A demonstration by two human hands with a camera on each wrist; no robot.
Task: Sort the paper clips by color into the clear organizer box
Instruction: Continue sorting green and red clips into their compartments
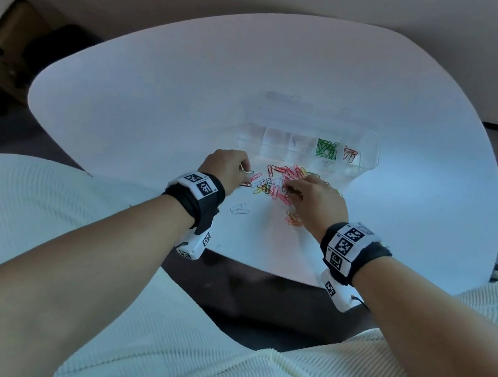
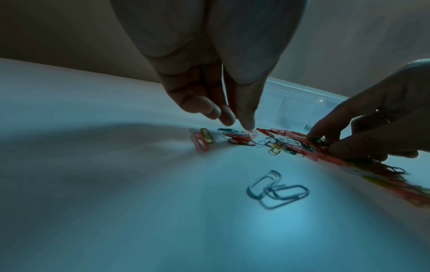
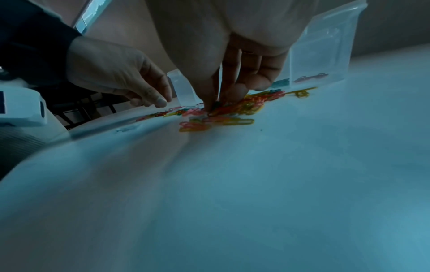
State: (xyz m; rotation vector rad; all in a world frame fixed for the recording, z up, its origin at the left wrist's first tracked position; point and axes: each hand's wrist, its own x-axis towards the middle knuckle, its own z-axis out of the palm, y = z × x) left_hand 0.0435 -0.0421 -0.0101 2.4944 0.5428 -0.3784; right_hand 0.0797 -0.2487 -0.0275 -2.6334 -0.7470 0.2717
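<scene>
A mixed pile of coloured paper clips (image 1: 282,181) lies on the white table (image 1: 158,103), just in front of the clear organizer box (image 1: 362,165). One of its compartments holds green clips (image 1: 326,148) and the one to the right holds red clips (image 1: 350,154). My right hand (image 1: 290,189) reaches into the middle of the pile, thumb and forefinger pinching a dark green clip (image 2: 316,140). My left hand (image 1: 243,169) points down at the pile's left edge. Its fingertips (image 2: 248,126) are close together just over a pale clip, and nothing shows between them.
Two white clips (image 1: 239,210) lie apart near the table's front edge. A small heap of orange clips (image 1: 295,220) sits beside my right wrist. The box's open lid (image 1: 283,106) lies behind it. A dark gap separates the table from my lap.
</scene>
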